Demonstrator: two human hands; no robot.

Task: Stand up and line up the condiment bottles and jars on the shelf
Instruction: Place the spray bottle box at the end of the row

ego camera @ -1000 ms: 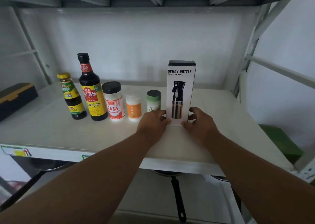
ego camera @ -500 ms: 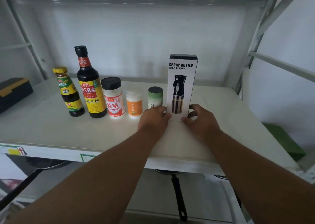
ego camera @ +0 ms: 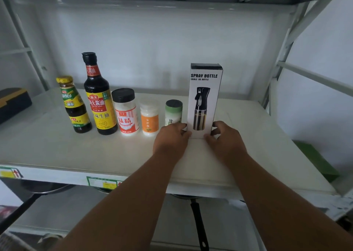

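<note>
A row stands upright on the white shelf: a small green-labelled sauce bottle, a tall soy sauce bottle, a black-capped jar with a red label, a small orange-labelled jar, a green jar and a white spray bottle box. My left hand grips the box's lower left edge and partly hides the green jar. My right hand grips the box's lower right edge.
A dark case with a yellow stripe lies at the shelf's far left. A pan with a black handle hangs below the shelf. A green object sits beyond the right edge. Metal uprights frame both sides.
The box and both hands have kept their places on the shelf. Only the camera view has shifted slightly.
</note>
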